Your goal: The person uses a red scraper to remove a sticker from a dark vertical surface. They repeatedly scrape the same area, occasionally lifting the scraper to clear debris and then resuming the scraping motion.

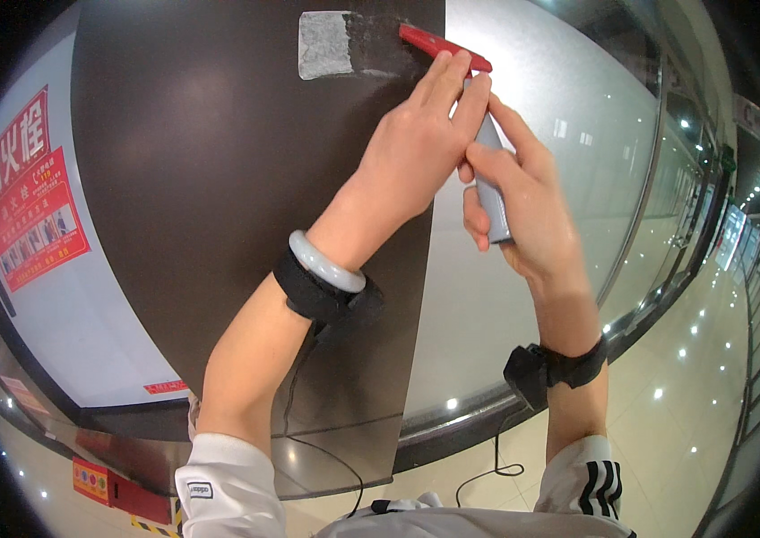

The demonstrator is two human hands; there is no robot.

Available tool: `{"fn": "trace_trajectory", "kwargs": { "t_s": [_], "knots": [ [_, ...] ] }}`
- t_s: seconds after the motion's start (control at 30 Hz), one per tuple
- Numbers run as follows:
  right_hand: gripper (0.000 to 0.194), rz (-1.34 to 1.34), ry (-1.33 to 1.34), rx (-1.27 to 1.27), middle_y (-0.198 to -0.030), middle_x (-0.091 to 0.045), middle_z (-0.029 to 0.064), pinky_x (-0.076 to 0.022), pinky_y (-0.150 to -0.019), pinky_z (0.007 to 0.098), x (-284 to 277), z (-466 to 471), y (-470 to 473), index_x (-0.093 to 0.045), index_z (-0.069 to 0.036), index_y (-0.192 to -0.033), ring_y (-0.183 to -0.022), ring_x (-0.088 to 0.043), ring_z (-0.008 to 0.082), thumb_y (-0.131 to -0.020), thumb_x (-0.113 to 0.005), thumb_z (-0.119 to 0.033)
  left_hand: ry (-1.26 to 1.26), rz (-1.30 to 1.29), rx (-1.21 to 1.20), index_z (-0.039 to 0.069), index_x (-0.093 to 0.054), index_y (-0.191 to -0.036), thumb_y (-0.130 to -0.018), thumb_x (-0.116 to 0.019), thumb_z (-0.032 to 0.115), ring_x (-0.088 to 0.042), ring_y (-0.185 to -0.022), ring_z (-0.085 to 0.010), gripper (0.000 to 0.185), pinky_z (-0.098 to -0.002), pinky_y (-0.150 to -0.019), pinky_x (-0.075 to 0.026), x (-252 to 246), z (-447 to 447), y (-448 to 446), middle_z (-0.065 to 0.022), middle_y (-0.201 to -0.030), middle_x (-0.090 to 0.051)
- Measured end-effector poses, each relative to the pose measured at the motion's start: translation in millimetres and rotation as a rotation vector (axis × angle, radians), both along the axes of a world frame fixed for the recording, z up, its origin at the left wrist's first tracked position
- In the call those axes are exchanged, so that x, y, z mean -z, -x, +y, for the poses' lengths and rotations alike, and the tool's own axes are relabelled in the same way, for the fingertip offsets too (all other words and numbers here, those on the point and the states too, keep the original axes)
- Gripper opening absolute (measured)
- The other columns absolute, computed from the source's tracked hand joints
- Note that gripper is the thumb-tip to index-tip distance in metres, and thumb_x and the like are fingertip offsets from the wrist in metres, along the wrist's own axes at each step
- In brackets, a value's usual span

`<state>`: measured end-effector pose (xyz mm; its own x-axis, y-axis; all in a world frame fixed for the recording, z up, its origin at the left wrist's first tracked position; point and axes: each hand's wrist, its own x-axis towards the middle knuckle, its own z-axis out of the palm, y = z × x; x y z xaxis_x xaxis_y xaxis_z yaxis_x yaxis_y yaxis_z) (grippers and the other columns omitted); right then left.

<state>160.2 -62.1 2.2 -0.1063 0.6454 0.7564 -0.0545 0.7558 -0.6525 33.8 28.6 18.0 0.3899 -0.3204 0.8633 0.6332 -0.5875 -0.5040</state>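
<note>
A scraper with a red head (444, 47) and a grey handle (493, 202) is held against a dark brown wall panel (219, 168). Around the handle's lower part, my right hand (534, 181) is closed. My left hand (413, 134) lies over the top of the handle, its fingers reaching onto the red head; part of its grip is hidden. Left of the scraper, a torn whitish paper sticker (325, 46) clings to the panel. Between sticker and red head, the panel shows a smeared, rough residue patch (380, 44).
A glossy light glass panel (555, 134) adjoins the dark panel on the right. Red signs (37, 202) with writing are on a white door at the left. Low at the left stands a red box (138, 494). Black cables (326, 447) hang near my forearms.
</note>
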Motion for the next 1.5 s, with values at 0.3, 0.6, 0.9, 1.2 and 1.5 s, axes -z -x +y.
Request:
{"fn": "trace_trajectory", "kwargs": {
  "t_s": [0.3, 0.6, 0.9, 1.2, 1.5],
  "knots": [
    [0.066, 0.002, -0.007, -0.007, -0.083, -0.056, 0.0079, -0.0407, -0.035, 0.026, -3.1, 2.8, 3.2, -0.026, 0.0, -0.157, -0.045, -0.051, 0.011, -0.097, -0.052, -0.009, 0.089, -0.032, 0.041, 0.001, -0.049, -0.141, -0.075, -0.07, -0.006, -0.047, -0.137, -0.04, 0.07, -0.0445, -0.109, -0.048, -1.9, 1.5, 2.8, -0.0247, -0.147, -0.047],
    [0.066, -0.018, 0.013, 0.029, -0.084, -0.056, 0.0076, -0.0409, -0.035, 0.0259, -4.7, 1.2, 5.0, -0.026, -0.001, -0.157, -0.046, -0.051, 0.0109, -0.097, -0.053, -0.01, 0.057, -0.008, -0.002, -0.002, -0.051, -0.136, -0.075, -0.07, -0.006, -0.049, -0.135, -0.0425, 0.064, -0.0426, -0.1, -0.054, -4.4, -1.8, 6.1, -0.0279, -0.143, -0.049],
    [0.065, -0.01, 0.034, 0.055, -0.083, -0.054, 0.0072, -0.0407, -0.035, 0.0256, -6.5, 3.1, 11.0, -0.027, -0.001, -0.156, -0.046, -0.051, 0.0108, -0.098, -0.053, -0.011, 0.09, -0.032, 0.046, 0.001, -0.048, -0.141, -0.072, -0.07, -0.007, -0.048, -0.137, -0.0396, 0.073, -0.0445, -0.108, -0.048, -5.0, -0.4, 8.1, -0.0232, -0.148, -0.047],
    [0.074, -0.117, 0.055, 0.053, -0.092, -0.057, 0.0091, -0.0436, -0.047, 0.0245, 36.5, -14.8, 13.5, -0.023, 0.001, -0.157, -0.054, -0.055, 0.0116, -0.092, -0.056, -0.006, 0.072, -0.027, -0.062, 0.002, -0.057, -0.132, -0.082, -0.065, 0.004, -0.049, -0.137, -0.0372, 0.051, -0.0465, -0.112, -0.044, 33.3, -17.9, 28.1, -0.0211, -0.145, -0.051],
    [0.074, 0.022, 0.126, -0.074, -0.101, -0.061, 0.0142, -0.0446, -0.045, 0.0255, 54.9, -6.1, 40.0, -0.02, 0.001, -0.158, -0.057, -0.058, 0.0129, -0.093, -0.054, -0.005, 0.094, -0.029, -0.049, 0.001, -0.059, -0.125, -0.076, -0.07, 0.005, -0.047, -0.138, -0.0383, 0.05, -0.0479, -0.113, -0.042, 43.0, -15.9, 44.9, -0.0236, -0.141, -0.052]
  ]
}}
